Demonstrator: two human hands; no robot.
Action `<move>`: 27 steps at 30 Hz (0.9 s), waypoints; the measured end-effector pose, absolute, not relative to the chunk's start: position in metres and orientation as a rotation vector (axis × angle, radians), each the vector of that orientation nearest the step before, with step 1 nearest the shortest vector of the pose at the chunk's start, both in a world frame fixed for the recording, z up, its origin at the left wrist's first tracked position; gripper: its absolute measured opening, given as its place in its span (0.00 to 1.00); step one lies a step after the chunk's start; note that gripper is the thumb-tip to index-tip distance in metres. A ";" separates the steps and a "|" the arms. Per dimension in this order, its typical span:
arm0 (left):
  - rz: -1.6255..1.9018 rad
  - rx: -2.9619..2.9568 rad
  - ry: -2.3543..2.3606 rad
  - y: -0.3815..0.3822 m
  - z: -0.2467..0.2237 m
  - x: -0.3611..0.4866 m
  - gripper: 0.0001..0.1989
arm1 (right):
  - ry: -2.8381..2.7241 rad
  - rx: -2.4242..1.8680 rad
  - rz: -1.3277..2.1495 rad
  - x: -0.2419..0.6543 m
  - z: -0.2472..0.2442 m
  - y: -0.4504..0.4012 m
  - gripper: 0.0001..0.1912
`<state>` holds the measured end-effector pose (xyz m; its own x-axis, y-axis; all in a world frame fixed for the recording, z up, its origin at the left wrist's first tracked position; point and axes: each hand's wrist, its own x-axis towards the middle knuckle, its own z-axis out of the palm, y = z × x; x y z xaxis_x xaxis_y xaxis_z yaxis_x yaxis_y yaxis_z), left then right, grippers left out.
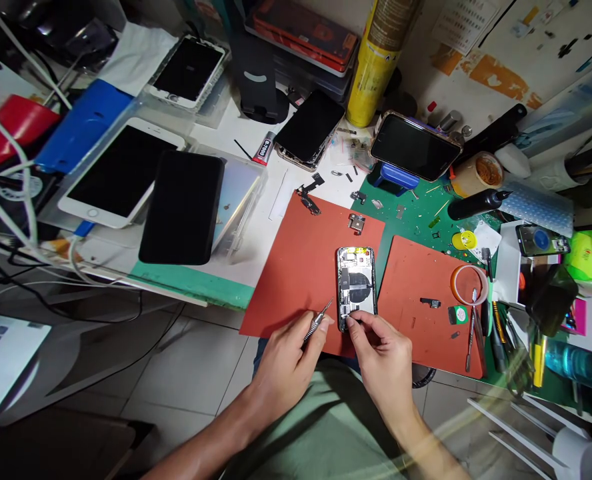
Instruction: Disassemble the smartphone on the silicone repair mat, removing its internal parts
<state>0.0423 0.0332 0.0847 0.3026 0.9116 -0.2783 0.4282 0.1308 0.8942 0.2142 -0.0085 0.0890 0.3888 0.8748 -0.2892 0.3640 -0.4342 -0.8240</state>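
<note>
Two bare hands were held at the near side of the left red mat (pixel 289 267). At that mat's right edge, an opened phone (pixel 360 289) was placed, its inside exposed. By the left hand (pixel 291 357), a slim tool (pixel 316 325) was pinched between thumb and fingers, its tip kept apart from the phone, to its left. The right hand (pixel 389 353) was set at the phone's near end, thumb and forefinger brought close together; whether a small part was gripped there could not be told. Beyond the phone, a metal bracket (pixel 357 223) was left near the mat's far edge, and a dark flex part (pixel 310 200) was placed farther left. On the right red mat (pixel 401 283), a small black part (pixel 431 303) and tweezers (pixel 471 337) were laid out, the tweezers' far end overlapped with a tape roll (pixel 455 285).
</note>
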 end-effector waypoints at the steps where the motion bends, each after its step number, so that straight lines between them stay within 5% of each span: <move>1: 0.554 1.481 1.305 0.033 0.085 0.042 0.16 | -1.082 -1.974 0.962 0.214 0.090 -0.008 0.14; 27: 0.654 2.035 1.149 0.022 0.070 0.039 0.22 | -1.126 -1.974 0.859 0.208 0.090 -0.013 0.15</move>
<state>0.0390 0.0217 0.0702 0.4791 0.8735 0.0865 0.5203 -0.3620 0.7735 0.2082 -0.0134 0.0895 0.4030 0.8926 -0.2021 0.4301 -0.3796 -0.8191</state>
